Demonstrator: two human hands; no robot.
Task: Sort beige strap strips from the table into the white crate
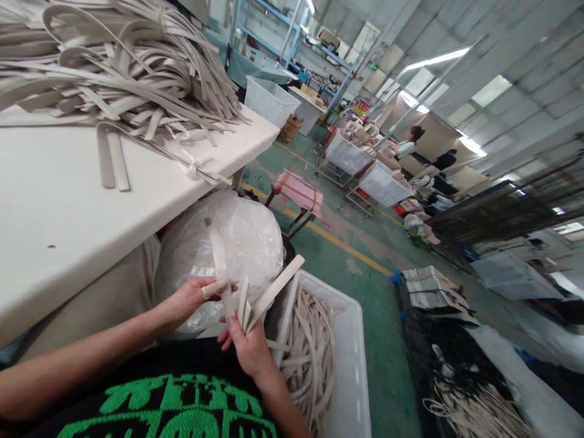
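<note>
Several beige fabric strips [276, 287] fan out from my right hand [253, 350], which is closed around them in front of my body. My left hand [185, 304] pinches another pale strip [219, 254], whose far end points up and away from me. That strip also runs down to the fingers of my right hand. A beige wrapping covers one finger of my left hand. Behind both hands sits a large clear plastic bag [253, 228]. Close to my right forearm, a white bin [351, 340] holds a tangle of similar strips [312, 340].
A large heap of strips [137, 73] lies on the white table [50, 194] at left. A small stool with a pink cover [298, 191] stands ahead on the green floor. Wheeled bins [385, 182] and two people [408, 146] are farther back. Bundled material [431, 286] lies at right.
</note>
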